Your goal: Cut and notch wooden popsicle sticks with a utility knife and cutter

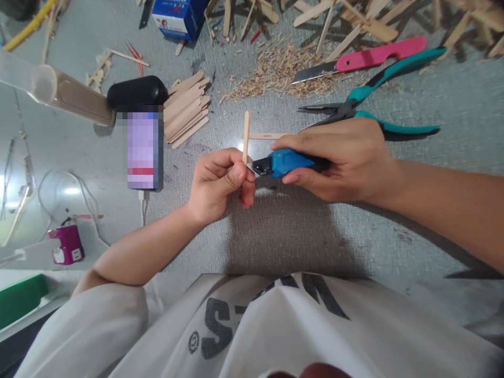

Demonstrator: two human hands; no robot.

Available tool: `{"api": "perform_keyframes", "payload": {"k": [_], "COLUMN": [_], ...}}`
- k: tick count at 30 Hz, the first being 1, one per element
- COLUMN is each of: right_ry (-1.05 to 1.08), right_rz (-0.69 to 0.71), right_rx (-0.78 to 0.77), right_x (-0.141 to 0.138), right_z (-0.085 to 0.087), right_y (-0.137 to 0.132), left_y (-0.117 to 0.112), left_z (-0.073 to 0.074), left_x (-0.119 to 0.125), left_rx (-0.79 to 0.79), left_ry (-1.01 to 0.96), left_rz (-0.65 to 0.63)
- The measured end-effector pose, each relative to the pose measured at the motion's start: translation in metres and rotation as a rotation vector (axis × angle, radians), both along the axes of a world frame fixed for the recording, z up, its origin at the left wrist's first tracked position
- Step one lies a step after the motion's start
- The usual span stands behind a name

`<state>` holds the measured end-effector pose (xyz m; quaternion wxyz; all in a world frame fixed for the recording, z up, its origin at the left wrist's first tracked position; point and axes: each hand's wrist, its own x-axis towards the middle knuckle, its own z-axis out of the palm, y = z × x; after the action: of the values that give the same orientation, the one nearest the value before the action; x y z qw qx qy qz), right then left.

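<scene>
Between thumb and fingers, my left hand pinches a wooden craft stick that points upward, away from me. My right hand is closed around a blue and black utility knife. The knife's short blade end meets the stick just beside my left thumb; the exact contact is partly hidden by the fingers. Another craft stick lies flat on the table just beyond the knife. Past my right hand rest long-nose pliers with teal handles, their jaws spread.
A pile of craft sticks lies beside a phone and a black case. Wood shavings spread near a pink folding saw. At the back are a blue box and stick constructions; a purple charger sits left.
</scene>
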<state>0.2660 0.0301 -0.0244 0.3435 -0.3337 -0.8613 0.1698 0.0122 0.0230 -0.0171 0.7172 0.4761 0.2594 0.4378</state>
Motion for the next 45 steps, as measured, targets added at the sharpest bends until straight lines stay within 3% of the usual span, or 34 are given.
{"api": "perform_keyframes", "payload": {"k": [4,10,17,30,40,45], "right_ry": [0.007,-0.057,-0.009,-0.024,-0.023,-0.01], "right_rz": [-0.004,-0.046,-0.037,-0.013,-0.027,-0.079], "right_rx": [0.037,-0.024,0.064,0.017,-0.036,0.024], "right_x": [0.001,0.003,0.002,0.004,0.0,-0.008], "right_z": [-0.001,-0.002,-0.003,-0.003,-0.004,-0.002], "right_y": [0.001,-0.001,0.002,0.003,-0.006,-0.009], "left_y": [0.001,0.002,0.004,0.005,-0.008,-0.01], "left_z": [0.0,0.0,0.0,-0.001,-0.002,-0.002], "left_x": [-0.001,0.0,0.0,-0.001,0.001,0.001], "left_rx": [-0.044,-0.047,-0.015,-0.021,0.058,-0.016], "left_ry": [0.043,0.054,0.001,0.012,0.141,0.095], "left_rz": [-0.009,-0.031,-0.048,-0.058,0.104,0.106]}}
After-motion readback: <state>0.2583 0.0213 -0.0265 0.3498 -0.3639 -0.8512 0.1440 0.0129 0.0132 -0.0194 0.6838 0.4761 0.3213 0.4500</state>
